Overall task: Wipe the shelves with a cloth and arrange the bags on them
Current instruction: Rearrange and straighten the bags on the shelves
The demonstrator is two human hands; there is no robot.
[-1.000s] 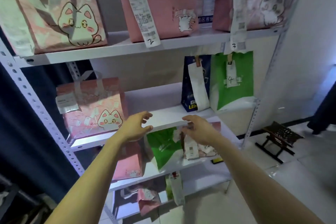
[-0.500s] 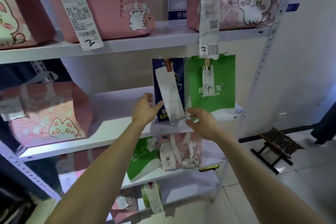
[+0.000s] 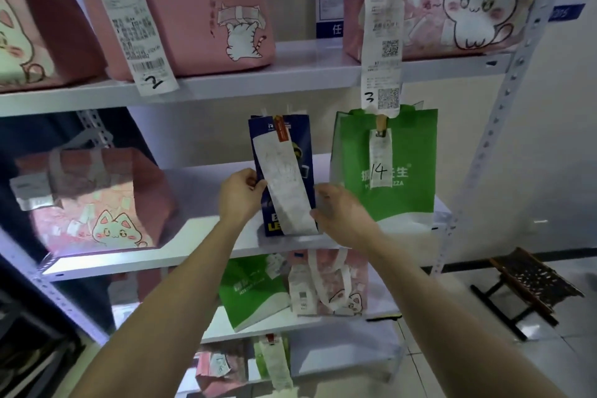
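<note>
the tall dark blue paper bag [image 3: 304, 168] stands between my hands: left hand [image 3: 240, 196] pinches its left edge, right hand [image 3: 340, 212] grips its right.

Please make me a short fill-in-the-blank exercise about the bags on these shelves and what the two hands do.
The left hand and the right hand grip the narrow bag, which is dark ____.
The receipt on the green bag bears the handwritten number ____.
The green bag stands to the ____ of the narrow bag.
The pink bags on the upper shelf show drawn ____.
Missing words: blue; 14; right; cats.
</note>
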